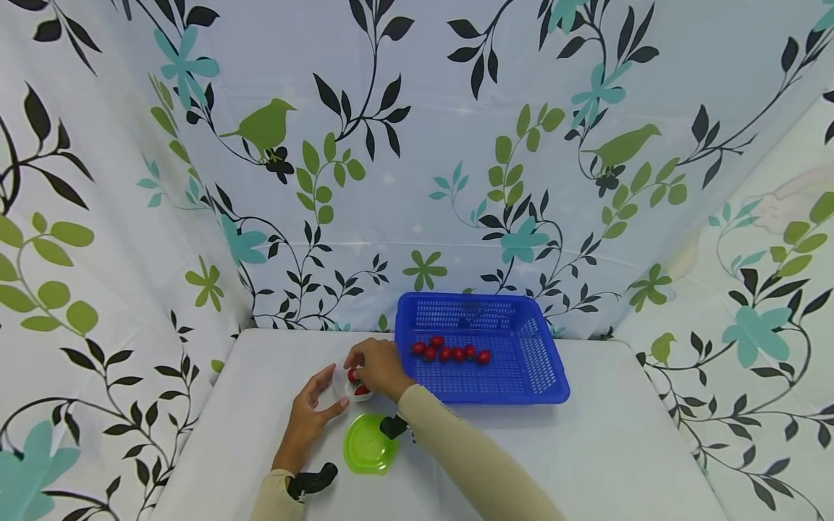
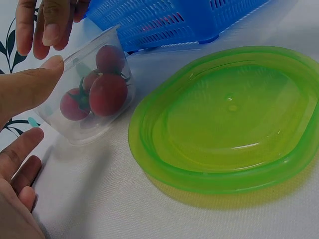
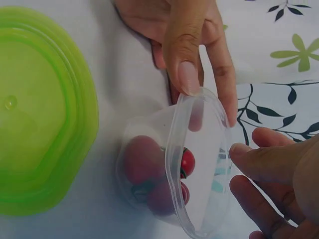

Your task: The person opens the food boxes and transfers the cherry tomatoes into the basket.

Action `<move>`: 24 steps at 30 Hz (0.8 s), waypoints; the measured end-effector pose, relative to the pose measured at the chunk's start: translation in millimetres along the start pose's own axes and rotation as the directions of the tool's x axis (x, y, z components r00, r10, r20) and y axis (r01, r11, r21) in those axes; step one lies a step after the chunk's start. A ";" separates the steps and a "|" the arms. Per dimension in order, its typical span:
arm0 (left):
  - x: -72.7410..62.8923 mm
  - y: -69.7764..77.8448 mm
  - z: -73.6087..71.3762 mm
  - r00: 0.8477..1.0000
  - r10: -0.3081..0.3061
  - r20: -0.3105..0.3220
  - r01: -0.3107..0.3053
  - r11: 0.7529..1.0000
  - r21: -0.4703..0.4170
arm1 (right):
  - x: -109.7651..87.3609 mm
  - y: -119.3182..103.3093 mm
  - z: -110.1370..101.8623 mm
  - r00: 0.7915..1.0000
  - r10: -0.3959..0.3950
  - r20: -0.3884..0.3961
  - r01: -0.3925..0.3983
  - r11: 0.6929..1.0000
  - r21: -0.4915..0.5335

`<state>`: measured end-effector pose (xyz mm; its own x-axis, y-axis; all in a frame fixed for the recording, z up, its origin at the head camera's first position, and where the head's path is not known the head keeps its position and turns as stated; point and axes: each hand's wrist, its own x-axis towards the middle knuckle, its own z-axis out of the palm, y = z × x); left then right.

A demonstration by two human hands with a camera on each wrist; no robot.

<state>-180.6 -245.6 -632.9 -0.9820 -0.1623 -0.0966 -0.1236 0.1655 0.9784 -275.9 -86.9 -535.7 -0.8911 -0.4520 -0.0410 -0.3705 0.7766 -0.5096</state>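
A clear plastic container (image 3: 174,169) with several cherry tomatoes (image 2: 108,94) inside stands left of the blue basket. My left hand (image 1: 311,412) is at its left side, thumb and fingers spread and fairly straight. In the right wrist view the left thumb (image 3: 187,74) touches the rim, and a finger shows through the clear wall. My right hand (image 1: 380,367) hovers over the container's opening with loosely bent fingers (image 2: 52,30), and nothing shows between them. A green lid (image 1: 370,444) lies flat on the table in front of the container.
The blue basket (image 1: 521,394) sits at the back of the white table (image 1: 495,449), with several red tomatoes (image 1: 458,354) in its left half. A patterned curtain (image 1: 417,181) hangs behind and at both sides. Each wrist carries a black camera (image 1: 313,479).
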 end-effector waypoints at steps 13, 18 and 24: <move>0.4 -1.5 0.7 1.000 0.010 -0.006 -0.011 1.000 -0.026 | 6.6 -6.5 12.7 0.995 -0.099 0.034 0.102 0.988 -0.118; -1.0 -1.5 0.7 1.000 0.017 -0.002 -0.017 1.000 -0.027 | 11.8 -5.2 19.3 0.997 -0.065 0.044 0.070 0.990 -0.126; -1.0 -2.3 0.5 0.999 0.032 -0.012 -0.032 0.999 -0.028 | 15.9 -4.0 25.3 0.996 -0.061 0.057 0.070 0.983 -0.172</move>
<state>-179.4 -245.4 -635.1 -0.9837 -0.1685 -0.0630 -0.0878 0.1435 0.9857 -281.9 -108.3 -556.0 -0.8503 -0.5229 -0.0590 -0.4716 0.8069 -0.3556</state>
